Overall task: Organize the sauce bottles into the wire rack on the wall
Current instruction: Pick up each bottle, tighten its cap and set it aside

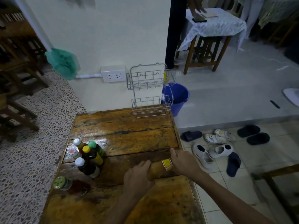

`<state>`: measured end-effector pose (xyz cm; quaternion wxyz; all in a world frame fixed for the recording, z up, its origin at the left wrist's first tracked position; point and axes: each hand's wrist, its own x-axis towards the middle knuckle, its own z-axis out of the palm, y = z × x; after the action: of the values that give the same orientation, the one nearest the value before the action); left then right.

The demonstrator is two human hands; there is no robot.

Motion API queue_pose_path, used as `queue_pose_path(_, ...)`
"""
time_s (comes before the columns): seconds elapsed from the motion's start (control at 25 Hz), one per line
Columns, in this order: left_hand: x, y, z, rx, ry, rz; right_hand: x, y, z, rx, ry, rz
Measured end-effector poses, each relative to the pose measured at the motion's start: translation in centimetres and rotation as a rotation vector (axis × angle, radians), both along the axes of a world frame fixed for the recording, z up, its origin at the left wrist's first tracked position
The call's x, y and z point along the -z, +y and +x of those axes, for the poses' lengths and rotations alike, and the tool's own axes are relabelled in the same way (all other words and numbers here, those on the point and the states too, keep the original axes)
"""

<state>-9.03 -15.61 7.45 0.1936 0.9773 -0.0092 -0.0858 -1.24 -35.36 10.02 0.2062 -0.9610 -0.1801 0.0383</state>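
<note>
Head view: left hand (137, 178) and right hand (184, 164) grip one bottle (157, 170); six more (88, 159) stand nearby.

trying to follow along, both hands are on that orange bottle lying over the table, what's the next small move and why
Probably lift the orange sauce bottle, gripped by the left hand and right hand, turn it upright and carry it toward the wire rack. Both rack tiers look empty, and the other bottles stand untouched on the table.
</note>
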Motion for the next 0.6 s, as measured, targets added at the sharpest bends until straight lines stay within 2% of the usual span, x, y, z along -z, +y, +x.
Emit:
queue_pose_path(0.08,0.0,0.3,0.8,0.012,0.035,-0.137,-1.1,-0.2,-0.2,-0.057,-0.061,0.007)
queue_pose_path(0.2,-1.6,1.6,2.4,0.053,0.274,-0.524,-2.6,-1.0,0.7,-0.188,-0.347,0.117)
queue_pose_path(0.28,-2.7,1.7,3.0,0.115,0.371,-0.625,-3.5,-1.3,1.2,-0.294,-0.484,0.159)
queue_pose_path(0.4,-3.0,1.0,3.4,0.065,0.313,-0.627,-4.2,-1.3,2.5,-0.211,-0.363,0.174)
queue_pose_path(0.6,-2.0,0.2,4.2,-0.008,0.159,-0.318,-2.2,-1.1,3.6,-0.031,-0.255,0.093)
